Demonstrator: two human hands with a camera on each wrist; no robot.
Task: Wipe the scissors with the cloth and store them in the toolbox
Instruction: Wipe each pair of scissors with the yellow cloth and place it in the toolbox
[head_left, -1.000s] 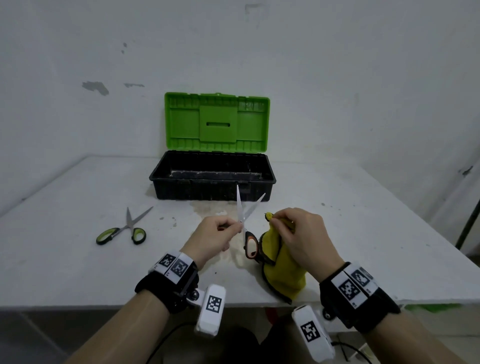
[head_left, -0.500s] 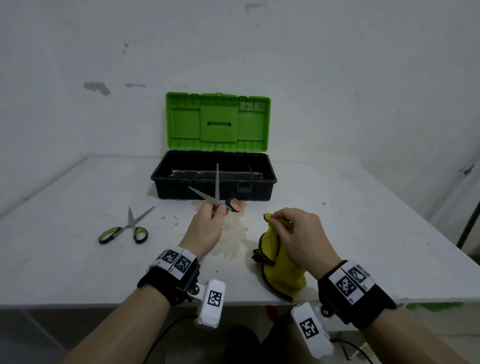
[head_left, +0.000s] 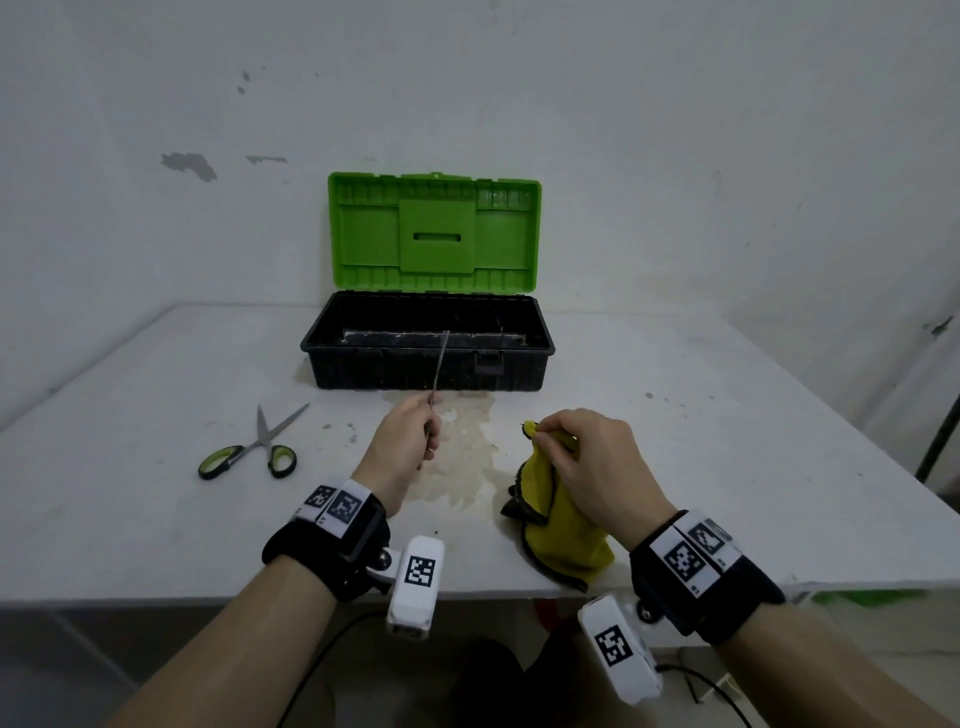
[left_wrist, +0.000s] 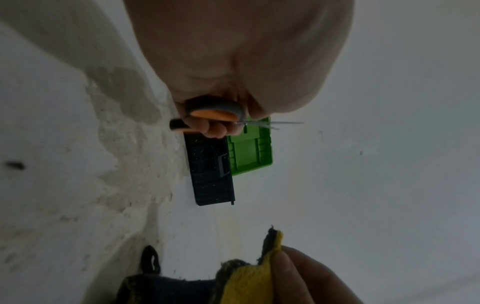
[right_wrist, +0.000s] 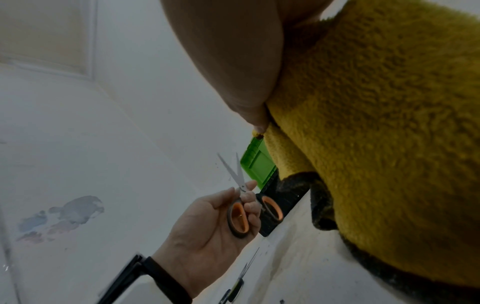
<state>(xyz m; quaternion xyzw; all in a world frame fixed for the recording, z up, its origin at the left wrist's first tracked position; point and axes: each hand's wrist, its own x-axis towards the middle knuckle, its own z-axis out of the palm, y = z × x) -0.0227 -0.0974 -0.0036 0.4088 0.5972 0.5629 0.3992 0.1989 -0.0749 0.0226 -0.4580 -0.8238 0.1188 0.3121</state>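
My left hand (head_left: 410, 441) grips the orange-handled scissors (head_left: 439, 371) near the pivot, blades slightly apart and pointing up toward the toolbox (head_left: 427, 364). In the right wrist view those scissors (right_wrist: 240, 203) show both orange loops below the fingers. In the left wrist view the orange handle (left_wrist: 213, 115) sits in my curled fingers. My right hand (head_left: 587, 462) pinches the top of the yellow cloth (head_left: 563, 525), which hangs down onto the table. The black toolbox stands open with its green lid (head_left: 434, 231) upright against the wall.
A second pair of scissors with green handles (head_left: 254, 452) lies on the white table (head_left: 156, 519) at the left, blades apart. A stained patch (head_left: 467, 457) marks the table between my hands. The wall rises right behind the toolbox.
My left hand has carried the orange scissors away from the cloth, leftward and toward the toolbox, turning them edge-on. The right hand and cloth have barely moved.
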